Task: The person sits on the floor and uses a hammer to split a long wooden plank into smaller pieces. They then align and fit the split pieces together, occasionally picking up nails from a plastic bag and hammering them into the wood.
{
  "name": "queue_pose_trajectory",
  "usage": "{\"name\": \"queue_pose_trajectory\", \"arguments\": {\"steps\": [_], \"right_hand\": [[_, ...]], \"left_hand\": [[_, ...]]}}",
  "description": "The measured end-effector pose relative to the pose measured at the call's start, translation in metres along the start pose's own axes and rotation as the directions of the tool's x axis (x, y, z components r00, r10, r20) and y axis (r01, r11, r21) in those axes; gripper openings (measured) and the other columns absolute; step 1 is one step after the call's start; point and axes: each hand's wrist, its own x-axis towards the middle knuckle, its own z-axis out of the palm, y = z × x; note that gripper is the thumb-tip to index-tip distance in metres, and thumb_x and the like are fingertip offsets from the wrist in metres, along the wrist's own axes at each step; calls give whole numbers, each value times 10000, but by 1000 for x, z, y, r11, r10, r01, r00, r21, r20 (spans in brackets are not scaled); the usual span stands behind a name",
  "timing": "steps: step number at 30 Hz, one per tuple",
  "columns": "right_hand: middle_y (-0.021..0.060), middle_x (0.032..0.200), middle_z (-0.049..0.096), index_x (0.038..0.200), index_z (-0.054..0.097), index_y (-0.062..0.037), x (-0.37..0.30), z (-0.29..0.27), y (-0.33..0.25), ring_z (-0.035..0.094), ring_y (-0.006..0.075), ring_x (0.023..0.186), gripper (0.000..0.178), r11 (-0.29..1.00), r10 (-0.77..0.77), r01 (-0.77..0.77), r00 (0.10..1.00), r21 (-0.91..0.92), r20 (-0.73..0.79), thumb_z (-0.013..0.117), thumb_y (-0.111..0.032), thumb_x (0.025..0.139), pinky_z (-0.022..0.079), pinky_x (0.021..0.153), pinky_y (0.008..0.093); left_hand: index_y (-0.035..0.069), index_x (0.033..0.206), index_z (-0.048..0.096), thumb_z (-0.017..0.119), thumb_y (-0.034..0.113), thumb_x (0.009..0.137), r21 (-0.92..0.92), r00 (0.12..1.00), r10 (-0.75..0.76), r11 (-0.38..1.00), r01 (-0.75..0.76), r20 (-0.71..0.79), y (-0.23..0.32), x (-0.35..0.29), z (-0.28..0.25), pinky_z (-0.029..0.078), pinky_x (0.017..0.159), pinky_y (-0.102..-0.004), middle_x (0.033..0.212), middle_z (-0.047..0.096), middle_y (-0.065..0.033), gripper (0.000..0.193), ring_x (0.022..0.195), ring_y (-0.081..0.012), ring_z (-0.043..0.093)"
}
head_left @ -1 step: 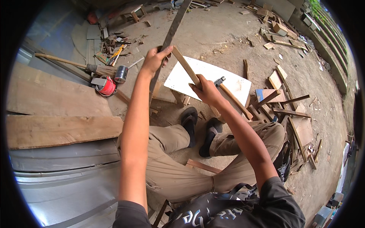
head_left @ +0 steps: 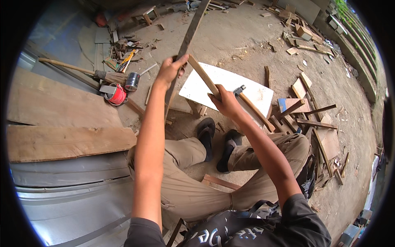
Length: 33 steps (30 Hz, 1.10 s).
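Note:
My left hand [head_left: 169, 71] is closed around a long, dark wooden strip [head_left: 192, 31], which is held slantwise with its upper end beyond the top of the picture. A shorter, paler wooden strip [head_left: 202, 75] is gripped near its lower end by my right hand [head_left: 225, 99]. Its upper end meets the long strip beside my left thumb; whether they are joined, I cannot tell. Beneath lies a low white-topped bench [head_left: 193, 89] on wooden legs. A claw hammer [head_left: 254, 108] rests across its right side, its handle pointing toward me.
Wooden offcuts [head_left: 325, 138] lie heaped at the right. On the left are a broom [head_left: 111, 76], a dark can [head_left: 132, 81], a red pail [head_left: 117, 95] and a handsaw [head_left: 128, 59]. Wide planks [head_left: 61, 142] rest over sheet metal [head_left: 74, 201]. Another wood piece [head_left: 222, 182] lies between my legs.
Both hands and the two strips have come down very slightly toward me. My grips look the same.

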Motion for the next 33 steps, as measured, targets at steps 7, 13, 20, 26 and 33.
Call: {"name": "queue_pose_trajectory", "arguments": {"steps": [7,13,20,26,33], "right_hand": [[313,1134,492,1314,393,104,-16,28,30,587,484,936,495,942,133,-170,981,-291,-143,569,-165,937,513,789,489],[225,1096,534,1388,384,55,-10,47,61,573,355,1021,556,700,41,-119,991,-705,-127,549,-66,872,498,847,407],[218,1197,527,1344,471,45,-22,45,65,499,316,1162,509,484,1,-163,983,-860,-185,524,-70,851,419,959,408],[209,1230,514,1256,530,-10,-96,15,49,502,359,1167,431,857,-161,-121,860,-501,-484,601,-102,842,386,983,457],[235,1195,524,1251,521,-9,-194,-70,60,543,417,1087,421,910,14,-318,665,-265,-747,639,-69,851,442,932,457]], "left_hand": [[-20,1299,485,191,656,995,-446,944,-265,834,326,196,-112,-14,-2,372,483,-233,746,482,-3,797,539,-78,387],[-42,1307,455,290,626,999,-539,914,-356,740,402,194,-157,-17,11,369,459,-242,795,496,-30,753,539,-105,423],[-7,916,592,454,472,1004,153,957,-175,965,214,-230,-180,-15,77,530,542,-399,631,548,-76,507,572,-235,621],[-28,1427,373,563,299,922,827,955,65,520,214,-288,-172,-32,120,399,988,-525,1317,456,-248,631,1202,-422,471],[-9,1491,253,643,396,890,945,946,207,267,191,-250,-136,-35,153,295,1069,-587,1483,296,-204,823,1376,-378,285]]}}
